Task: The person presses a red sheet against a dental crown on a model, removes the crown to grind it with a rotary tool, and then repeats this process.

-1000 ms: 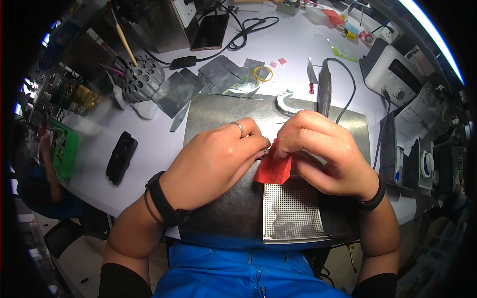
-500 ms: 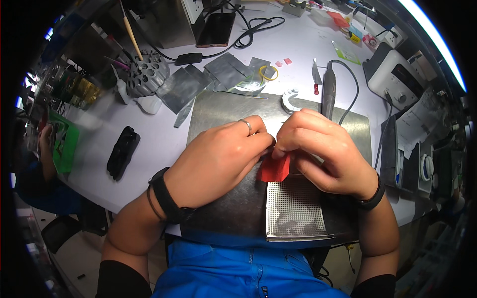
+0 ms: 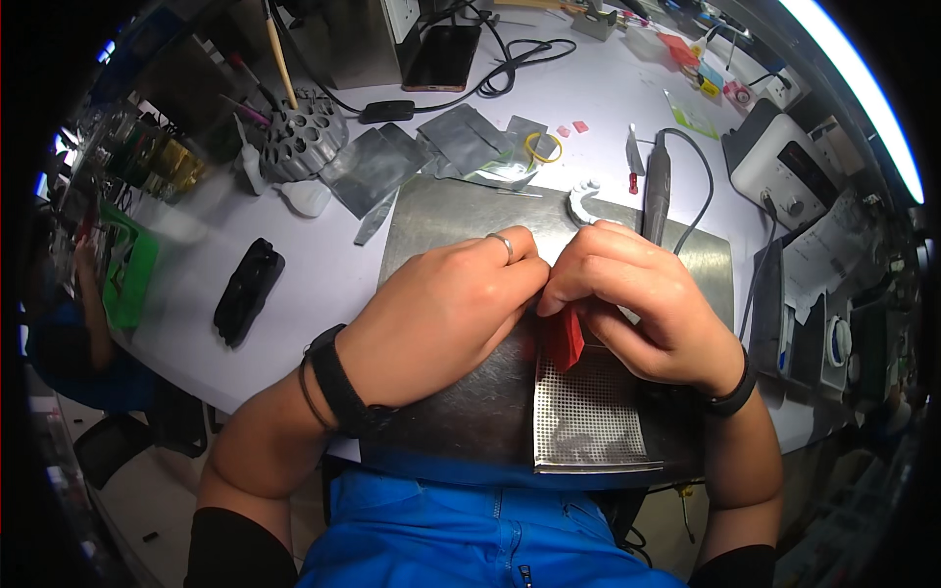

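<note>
My left hand (image 3: 453,309) and my right hand (image 3: 642,302) meet over a metal work plate (image 3: 417,230), their fingertips pinched close together. Hanging down below the right fingertips is a thin red sheet (image 3: 563,343), which looks folded or creased; my right fingers are closed on it. The left fingers are also closed at its upper end, but what lies between them is hidden. Under the sheet lies a perforated metal plate (image 3: 586,423). A white horseshoe-shaped dental model (image 3: 580,204) rests just beyond my right hand, beside a dark grey rotary handpiece (image 3: 657,196).
A small knife (image 3: 634,157) lies near the handpiece, whose cord leads toward a white control box (image 3: 784,167). Grey plastic pouches (image 3: 466,137) and a round tool holder (image 3: 299,137) stand farther left. A black case (image 3: 248,292) sits left. A green tray (image 3: 130,279) is beside another person.
The red sheet has turned and now shows narrower, more edge-on. Both hands keep nearly the same pose, while the whole view has shifted slightly.
</note>
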Action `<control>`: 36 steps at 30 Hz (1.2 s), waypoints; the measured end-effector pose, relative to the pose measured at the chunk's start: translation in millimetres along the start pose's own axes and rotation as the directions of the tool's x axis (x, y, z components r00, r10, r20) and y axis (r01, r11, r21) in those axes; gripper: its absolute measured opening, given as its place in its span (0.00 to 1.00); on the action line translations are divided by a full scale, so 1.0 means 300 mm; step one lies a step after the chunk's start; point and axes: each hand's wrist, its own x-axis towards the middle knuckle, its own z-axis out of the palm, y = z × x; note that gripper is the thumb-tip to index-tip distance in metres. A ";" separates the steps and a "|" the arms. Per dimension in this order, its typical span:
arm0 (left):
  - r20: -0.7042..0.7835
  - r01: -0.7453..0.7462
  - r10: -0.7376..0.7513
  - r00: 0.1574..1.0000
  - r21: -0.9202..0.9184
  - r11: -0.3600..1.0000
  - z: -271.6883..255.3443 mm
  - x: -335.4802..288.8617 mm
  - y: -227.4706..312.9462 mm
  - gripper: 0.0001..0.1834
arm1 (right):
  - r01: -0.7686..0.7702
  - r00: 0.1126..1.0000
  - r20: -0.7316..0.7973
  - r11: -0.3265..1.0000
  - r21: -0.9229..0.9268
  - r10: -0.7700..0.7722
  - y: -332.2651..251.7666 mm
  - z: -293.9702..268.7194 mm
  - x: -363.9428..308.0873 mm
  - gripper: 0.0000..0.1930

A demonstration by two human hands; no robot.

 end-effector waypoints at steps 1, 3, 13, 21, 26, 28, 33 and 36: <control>0.005 0.005 -0.005 1.000 0.001 1.000 -0.001 0.000 0.000 0.08 | -0.008 1.000 0.002 1.000 -0.013 0.008 0.000 -0.001 -0.001 0.14; 0.009 0.012 -0.012 1.000 0.001 1.000 0.000 -0.002 0.001 0.09 | -0.017 1.000 0.006 1.000 -0.026 0.017 -0.001 0.003 -0.003 0.14; -0.010 0.021 -0.021 1.000 0.008 1.000 0.002 -0.004 0.000 0.10 | -0.057 0.996 -0.065 0.996 0.066 0.061 0.003 0.024 -0.006 0.16; -0.050 0.039 -0.040 0.998 -0.022 0.999 0.012 -0.005 -0.003 0.08 | -0.070 0.996 -0.042 0.996 0.062 0.073 0.007 0.008 -0.005 0.13; -0.117 0.035 -0.040 0.992 -0.046 0.998 0.023 -0.008 -0.010 0.07 | -0.089 0.995 -0.014 0.978 0.187 0.094 0.003 0.003 0.002 0.11; -0.121 0.035 -0.040 0.992 -0.039 0.999 0.021 -0.009 -0.007 0.07 | -0.108 0.994 -0.007 0.962 0.251 0.114 0.003 -0.001 0.001 0.10; -0.130 0.043 -0.049 0.990 -0.045 0.998 0.022 -0.008 -0.004 0.07 | -0.305 0.951 0.087 0.859 0.412 0.296 0.011 -0.001 -0.012 0.09; -0.122 0.055 -0.059 0.991 -0.041 0.998 0.020 -0.006 -0.004 0.06 | -0.404 0.896 0.098 0.703 0.585 0.434 0.015 0.014 -0.012 0.10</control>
